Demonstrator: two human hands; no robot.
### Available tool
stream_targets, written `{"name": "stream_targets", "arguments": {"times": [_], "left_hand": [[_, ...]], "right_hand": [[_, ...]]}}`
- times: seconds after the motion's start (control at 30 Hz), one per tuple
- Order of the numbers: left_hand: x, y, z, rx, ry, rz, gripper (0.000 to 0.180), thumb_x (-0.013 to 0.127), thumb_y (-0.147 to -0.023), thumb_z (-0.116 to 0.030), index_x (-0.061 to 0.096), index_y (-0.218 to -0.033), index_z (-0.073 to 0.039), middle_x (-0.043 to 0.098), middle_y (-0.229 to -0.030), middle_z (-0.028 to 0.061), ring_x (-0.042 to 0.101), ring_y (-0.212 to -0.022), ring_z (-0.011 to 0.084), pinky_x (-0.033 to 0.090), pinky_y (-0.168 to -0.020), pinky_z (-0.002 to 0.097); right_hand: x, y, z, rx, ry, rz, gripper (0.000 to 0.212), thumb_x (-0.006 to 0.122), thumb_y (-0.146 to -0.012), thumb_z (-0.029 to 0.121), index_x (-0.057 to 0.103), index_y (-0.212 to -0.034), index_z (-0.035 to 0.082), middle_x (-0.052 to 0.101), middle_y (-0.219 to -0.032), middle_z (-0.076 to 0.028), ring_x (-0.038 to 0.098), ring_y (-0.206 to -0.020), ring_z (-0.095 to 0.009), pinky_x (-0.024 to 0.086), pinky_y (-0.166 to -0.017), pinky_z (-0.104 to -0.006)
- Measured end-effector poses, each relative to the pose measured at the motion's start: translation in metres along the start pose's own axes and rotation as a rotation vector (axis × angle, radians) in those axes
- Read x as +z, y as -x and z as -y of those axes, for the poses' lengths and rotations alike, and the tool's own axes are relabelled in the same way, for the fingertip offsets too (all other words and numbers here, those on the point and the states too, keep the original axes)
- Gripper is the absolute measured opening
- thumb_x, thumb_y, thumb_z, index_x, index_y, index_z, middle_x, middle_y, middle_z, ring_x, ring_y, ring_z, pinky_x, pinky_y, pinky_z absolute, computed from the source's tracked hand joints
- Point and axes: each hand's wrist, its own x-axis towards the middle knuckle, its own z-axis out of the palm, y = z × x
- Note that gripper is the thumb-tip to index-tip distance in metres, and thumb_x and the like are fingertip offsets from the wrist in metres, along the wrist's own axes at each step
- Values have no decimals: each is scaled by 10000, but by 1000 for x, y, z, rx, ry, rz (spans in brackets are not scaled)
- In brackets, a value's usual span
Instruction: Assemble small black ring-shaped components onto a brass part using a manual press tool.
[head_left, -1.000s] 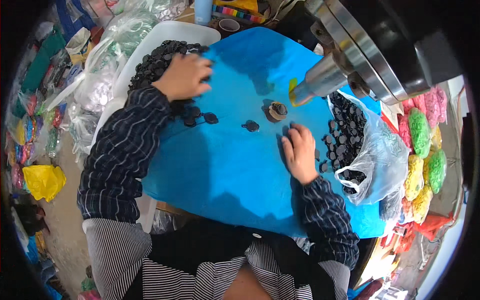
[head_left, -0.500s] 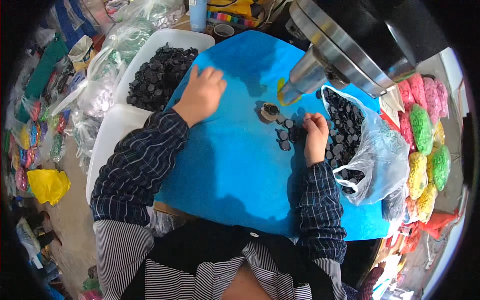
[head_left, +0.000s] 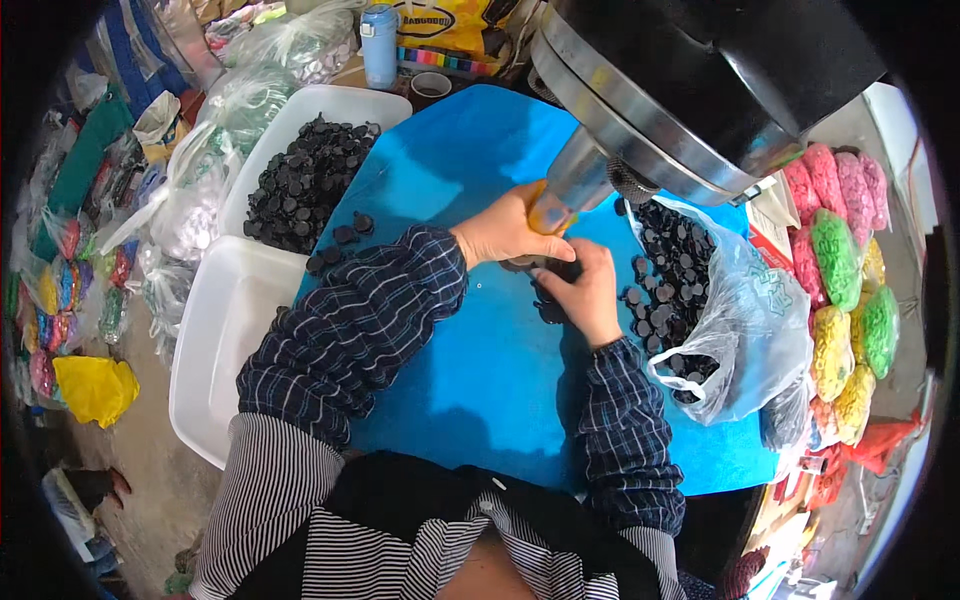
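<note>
Both my hands meet under the metal nozzle of a machine. My left hand reaches in beside the nozzle's yellow-marked tip, its thumb pointing right and its other fingers partly hidden. Just right of it, my right hand is closed in a pinch, with a small black disc partly showing between thumb and fingers. Below the left hand, the low round metal base is mostly covered. A few black discs lie on the blue cloth by the right thumb.
A white tub of black discs stands at far left, another white tub nearer. Several discs lie on the cloth beside them. An open plastic bag spills discs at right. The machine's bulky head overhangs the far right.
My left hand has moved right from beside the disc tub to the nozzle. My right hand has moved left to meet it. Several discs now lie on the cloth near the tub.
</note>
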Motion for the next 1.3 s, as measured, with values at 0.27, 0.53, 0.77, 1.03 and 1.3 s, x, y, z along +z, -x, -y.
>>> {"name": "stream_targets", "arguments": {"times": [0.27, 0.53, 0.77, 1.03, 1.3], "left_hand": [[9, -1, -13, 179, -49, -161, 402, 840, -719, -147, 596, -1022, -45, 641, -907, 24, 602, -836, 123, 501, -755, 297], [-21, 13, -63, 165, 159, -187, 565, 726, -846, -197, 475, -1324, -31, 610, -1178, 97, 584, -1088, 180, 467, -922, 317], [-11, 59, -12, 126, -869, -365, 378, 720, -812, -243, 645, -1118, -34, 627, -1125, 120, 555, -1096, 321, 446, -941, 408], [-13, 53, 6, 134, -884, -401, 247, 728, -791, -234, 689, -958, -56, 650, -1025, 87, 566, -1038, 318, 445, -873, 435], [-25, 59, 12, 115, -830, -466, 234, 730, -791, -222, 691, -945, -50, 669, -980, 105, 599, -980, 327, 461, -860, 440]], "right_hand": [[2, -4, 17, -60, 162, 68, 291, 800, -664, 177, 659, -885, 50, 652, -875, -102, 580, -891, -340, 452, -785, -457], [-2, -7, -11, 253, -137, -112, 246, 687, -734, 75, 591, -944, -10, 632, -810, -154, 621, -749, -278, 507, -695, -373], [-20, -10, -5, 462, -837, -163, 231, 655, -759, -77, 541, -912, 53, 597, -854, -15, 576, -759, -110, 478, -720, -243], [11, -7, 14, 351, -925, 17, 293, 722, -765, -88, 555, -965, 46, 601, -960, -14, 577, -894, -101, 496, -800, -257], [-3, -15, 9, 111, -416, 130, 383, 696, -749, -54, 594, -1114, 6, 638, -1042, -76, 599, -983, -166, 484, -854, -289]]}}
